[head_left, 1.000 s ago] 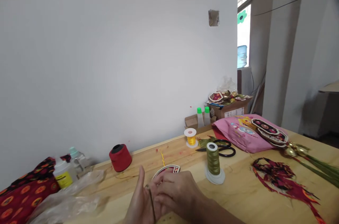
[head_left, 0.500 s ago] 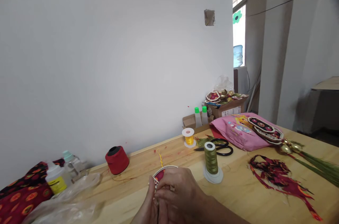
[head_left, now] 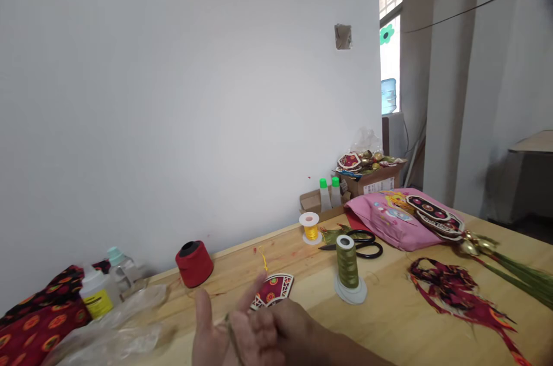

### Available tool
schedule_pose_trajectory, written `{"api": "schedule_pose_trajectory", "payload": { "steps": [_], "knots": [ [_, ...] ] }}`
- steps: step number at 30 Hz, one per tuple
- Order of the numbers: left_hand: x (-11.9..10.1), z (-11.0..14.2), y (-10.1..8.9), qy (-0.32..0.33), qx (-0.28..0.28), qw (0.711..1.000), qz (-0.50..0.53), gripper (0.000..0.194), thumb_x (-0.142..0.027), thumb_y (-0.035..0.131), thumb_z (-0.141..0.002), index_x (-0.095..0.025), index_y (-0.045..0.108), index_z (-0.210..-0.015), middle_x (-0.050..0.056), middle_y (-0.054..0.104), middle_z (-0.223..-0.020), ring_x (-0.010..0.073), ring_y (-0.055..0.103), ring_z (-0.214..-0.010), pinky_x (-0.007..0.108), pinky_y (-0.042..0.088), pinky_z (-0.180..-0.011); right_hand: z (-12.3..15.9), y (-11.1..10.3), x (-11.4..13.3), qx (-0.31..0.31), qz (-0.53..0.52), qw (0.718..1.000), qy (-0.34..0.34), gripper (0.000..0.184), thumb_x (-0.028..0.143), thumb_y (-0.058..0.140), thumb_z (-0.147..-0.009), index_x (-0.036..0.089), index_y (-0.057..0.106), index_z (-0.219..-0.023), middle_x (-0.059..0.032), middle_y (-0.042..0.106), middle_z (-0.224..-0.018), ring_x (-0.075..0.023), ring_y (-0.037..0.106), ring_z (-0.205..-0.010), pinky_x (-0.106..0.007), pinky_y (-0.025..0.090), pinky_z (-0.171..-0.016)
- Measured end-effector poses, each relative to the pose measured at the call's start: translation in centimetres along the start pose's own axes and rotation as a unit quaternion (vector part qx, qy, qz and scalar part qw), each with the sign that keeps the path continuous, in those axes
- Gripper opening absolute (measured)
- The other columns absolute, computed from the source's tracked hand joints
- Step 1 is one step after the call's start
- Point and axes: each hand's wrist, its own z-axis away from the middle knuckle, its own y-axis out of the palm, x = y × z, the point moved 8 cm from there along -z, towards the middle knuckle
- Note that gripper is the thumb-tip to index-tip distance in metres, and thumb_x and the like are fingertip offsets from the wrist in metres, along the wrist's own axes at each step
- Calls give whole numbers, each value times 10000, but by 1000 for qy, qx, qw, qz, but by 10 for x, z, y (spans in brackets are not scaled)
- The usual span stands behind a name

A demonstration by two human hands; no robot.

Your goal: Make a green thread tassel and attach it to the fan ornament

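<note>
At the front edge my left hand (head_left: 213, 334) is turned palm up, thumb and index finger stretched apart. A thin olive-green thread (head_left: 233, 338) runs across its palm, and curled fingers beside the thread hold it in the hand. My right hand (head_left: 300, 325) presses against those fingers from the right, closed; what it pinches is hidden. Just beyond both hands lies a fan-shaped ornament (head_left: 276, 290) with dark red patterned cloth and a pale cut-out border, apart from my right hand. A yellow cord loop (head_left: 263, 259) extends from behind it.
To the right stand an olive thread spool (head_left: 347, 265), black scissors (head_left: 367, 243) and a yellow spool (head_left: 310, 230). Dark red cloth scraps (head_left: 453, 285) and a pink bag (head_left: 389, 216) lie farther right. On the left are a red thread cone (head_left: 194, 264), glue bottle (head_left: 98, 294) and clear plastic (head_left: 125, 325).
My hands have moved down off the ornament, which now shows more fully on the table. My left hand has turned palm up with thumb and index finger spread; the thread across it shows more.
</note>
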Motion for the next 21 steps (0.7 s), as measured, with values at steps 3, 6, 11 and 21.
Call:
{"api": "schedule_pose_trajectory", "payload": {
  "steps": [3, 6, 11, 21],
  "knots": [
    [-31, 2, -8, 132, -1, 988, 83, 702, -632, 256, -739, -188, 325, -1278, 151, 616, -1073, 244, 548, -1004, 454, 391, -868, 1, -1, 16, -2, 197, 980, -8, 159, 215, 489, -748, 175, 612, -839, -36, 649, -825, -168, 559, -731, -228, 387, -604],
    [-54, 11, -29, 249, -58, 961, 105, 678, -567, 332, -763, -204, 200, -1321, 154, 567, -1150, 234, 497, -1075, 463, 370, -904, -1, 8, 32, 44, 436, 898, -38, 163, 241, 469, -787, 209, 624, -747, 1, 674, -758, -148, 587, -650, -194, 366, -475],
    [-70, 24, -54, 332, -142, 929, 77, 748, -521, 420, -753, -137, 141, -1330, 197, 575, -1121, 264, 518, -1046, 494, 410, -863, -2, 16, 41, 48, 550, 828, -97, 158, 216, 521, -751, 223, 612, -621, 41, 640, -580, -100, 532, -459, -175, 230, -341],
    [-35, 8, -62, 115, -228, 967, -25, 662, -587, 380, -730, -118, 457, -1191, 219, 635, -990, 292, 602, -891, 471, 456, -752, 20, -17, 64, -134, 444, 861, -210, 166, 304, 438, -831, 214, 549, -746, 57, 620, -739, -82, 522, -614, -230, 211, -423]
  ]
}}
